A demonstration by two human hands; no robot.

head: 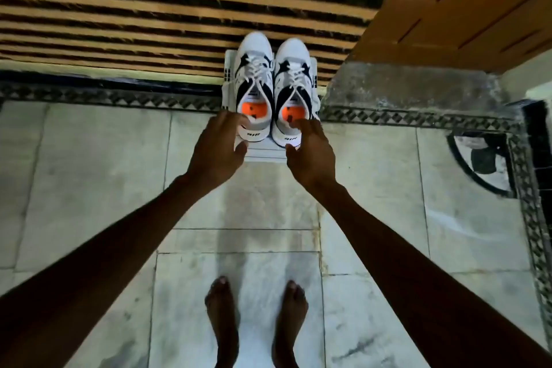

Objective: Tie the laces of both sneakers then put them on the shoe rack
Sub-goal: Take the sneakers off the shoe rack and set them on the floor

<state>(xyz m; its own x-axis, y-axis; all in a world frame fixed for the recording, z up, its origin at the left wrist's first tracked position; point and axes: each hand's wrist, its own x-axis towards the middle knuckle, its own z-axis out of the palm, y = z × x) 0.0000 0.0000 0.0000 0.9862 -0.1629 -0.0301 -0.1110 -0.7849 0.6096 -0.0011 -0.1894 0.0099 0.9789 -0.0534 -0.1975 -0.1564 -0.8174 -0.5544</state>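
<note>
Two white and black sneakers with orange insoles stand side by side, toes pointing away from me, on a small white shoe rack [260, 153]. The left sneaker [255, 69] and the right sneaker [294, 69] both show white laces crossed over the tongue. My left hand [216, 148] is at the heel of the left sneaker, fingers spread over the collar. My right hand [310, 152] is at the heel of the right sneaker, fingers reaching to its opening. Whether either hand grips a heel is not clear.
Behind the rack is a wall of orange and black stripes [149, 9]. An orange wooden panel [463, 3] and a grey stone ledge [412, 89] stand at the right. My bare feet [257, 320] are on the pale marble floor, which has a patterned black border.
</note>
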